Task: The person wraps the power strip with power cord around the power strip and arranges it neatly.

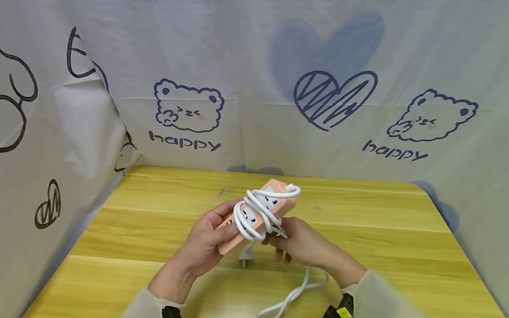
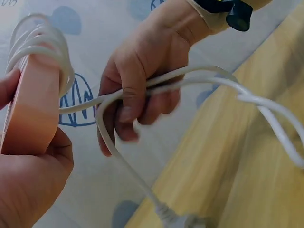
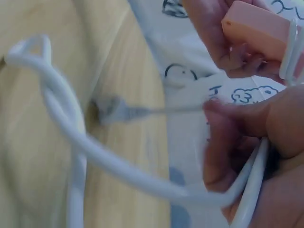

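Note:
A pink power strip [image 1: 283, 207] with white socket faces is tilted above the table, its white cord [image 1: 251, 212] wound several times around it. My left hand [image 1: 208, 239] grips the strip's lower end, thumb on the face and fingers beneath. Beside the strip, my right hand [image 1: 306, 245] holds the cord; in the left wrist view the strands run between its thumb and fingers. The white plug [image 1: 246, 254] hangs from a short length below the strip. A twisted loop of cord [image 1: 289, 300] trails from the right hand down toward the table.
The wooden table [image 1: 386, 225] lies under both hands. Behind it and at the sides hangs a pale cloth [image 1: 252, 47] printed with hearts, bears and lettering. Each wrist wears a dark camera, such as the right wrist camera [image 1: 337, 314].

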Tool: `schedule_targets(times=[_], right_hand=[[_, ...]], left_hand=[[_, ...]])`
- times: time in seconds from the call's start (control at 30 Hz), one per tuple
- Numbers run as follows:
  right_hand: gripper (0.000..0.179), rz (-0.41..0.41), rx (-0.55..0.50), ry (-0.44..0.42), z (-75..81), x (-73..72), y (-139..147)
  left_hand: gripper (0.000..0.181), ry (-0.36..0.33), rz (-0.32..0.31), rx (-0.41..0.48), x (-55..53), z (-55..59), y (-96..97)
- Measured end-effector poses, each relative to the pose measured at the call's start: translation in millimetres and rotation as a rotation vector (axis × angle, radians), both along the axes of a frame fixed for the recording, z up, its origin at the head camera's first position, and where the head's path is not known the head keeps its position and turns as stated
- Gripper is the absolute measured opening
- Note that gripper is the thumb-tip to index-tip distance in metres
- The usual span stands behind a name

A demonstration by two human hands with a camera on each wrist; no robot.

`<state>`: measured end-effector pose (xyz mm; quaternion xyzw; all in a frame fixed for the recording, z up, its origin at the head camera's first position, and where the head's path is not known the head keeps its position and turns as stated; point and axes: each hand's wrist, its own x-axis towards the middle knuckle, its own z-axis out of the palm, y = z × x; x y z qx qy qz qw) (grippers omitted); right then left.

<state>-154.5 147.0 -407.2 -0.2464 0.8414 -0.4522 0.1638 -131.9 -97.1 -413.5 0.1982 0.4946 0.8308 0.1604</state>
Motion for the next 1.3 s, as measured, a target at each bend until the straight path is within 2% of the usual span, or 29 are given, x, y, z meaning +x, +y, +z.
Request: schedule_targets(times=[0.07, 0.17, 0.23, 0.3, 0.37, 0.4, 0.5, 0.57, 0.6, 0.63, 0.67, 0.8, 0.87, 0.93, 0.97, 1.03, 1.1, 1.13, 1.17, 1.2, 1.23, 1.3], right_hand=[[0.025, -0.004, 0.125, 0.136, 0.5, -0.9, 4], [0.037, -0.006, 0.309, 0.505, -7.1, -1.9, 7], [0.043, 0.000, 0.387, 0.762, -15.0, -3.1, 9], [0.046, 0.014, 0.421, 0.975, -22.7, -5.1, 12], [0.046, 0.036, 0.410, 1.108, -29.0, -6.4, 16], [0.046, 0.045, 0.388, 1.146, -32.0, -6.7, 19], [0.053, 0.018, 0.269, 1.180, -41.0, -7.2, 34], [0.053, -0.054, 0.152, 1.149, -47.3, -6.2, 49], [0.050, -0.098, 0.082, 1.099, -49.9, -5.8, 57], [0.044, -0.152, 0.010, 1.030, -51.9, -5.2, 65], [0.040, -0.211, -0.067, 0.927, -53.2, -4.3, 72], [0.031, -0.416, -0.453, 0.304, -52.7, -3.9, 93], [0.026, -0.471, -0.615, 0.028, -51.4, -5.6, 102], [0.018, -0.416, -0.731, -0.157, -51.0, -8.8, 111], [0.016, -0.351, -0.782, -0.229, -51.2, -10.9, 115], [0.025, -0.167, -0.905, -0.361, -51.7, -16.8, 121], [0.039, -0.002, -0.986, -0.469, -49.9, -24.5, 125], [0.042, 0.038, -1.001, -0.503, -47.5, -28.6, 125], [0.041, 0.037, -0.984, -0.498, -43.9, -32.2, 125], [0.040, -0.003, -0.929, -0.461, -38.9, -35.2, 123], [0.037, -0.067, -0.827, -0.396, -32.6, -37.6, 120], [0.034, -0.208, -0.524, -0.205, -18.1, -40.4, 112]], left_hand=[[0.061, -0.045, 0.028, -0.002, -0.9, -0.9, -0.6], [0.065, -0.100, 0.075, 0.017, -1.9, -4.6, 2.3], [0.063, -0.130, 0.122, 0.040, -3.2, -8.4, 5.4], [0.060, -0.159, 0.176, 0.074, -5.4, -12.2, 7.6], [0.056, -0.192, 0.229, 0.115, -8.6, -15.5, 6.6], [0.054, -0.203, 0.255, 0.135, -10.7, -17.0, 4.3], [0.053, -0.227, 0.315, 0.202, -17.3, -19.7, -9.3], [0.053, -0.227, 0.344, 0.239, -21.0, -20.7, -22.1], [0.053, -0.225, 0.350, 0.262, -22.3, -20.9, -28.8], [0.052, -0.220, 0.351, 0.288, -23.2, -21.1, -35.2], [0.049, -0.214, 0.349, 0.311, -23.3, -21.3, -41.3], [0.038, -0.161, 0.293, 0.411, -19.0, -20.8, -57.5], [0.037, -0.121, 0.246, 0.419, -15.3, -21.0, -59.6], [0.038, -0.083, 0.187, 0.392, -12.1, -21.7, -57.7], [0.039, -0.069, 0.159, 0.367, -10.5, -22.2, -55.7], [0.041, -0.048, 0.099, 0.308, -7.5, -22.9, -51.0], [0.043, -0.024, 0.045, 0.258, -4.7, -22.8, -46.5], [0.044, -0.011, 0.020, 0.242, -3.4, -22.5, -44.6], [0.045, -0.001, -0.003, 0.231, -2.1, -21.8, -43.0], [0.045, 0.012, -0.029, 0.225, -1.0, -21.0, -41.7], [0.046, 0.024, -0.056, 0.226, 0.6, -19.7, -40.8], [0.047, 0.036, -0.110, 0.237, 3.0, -16.0, -39.4]])
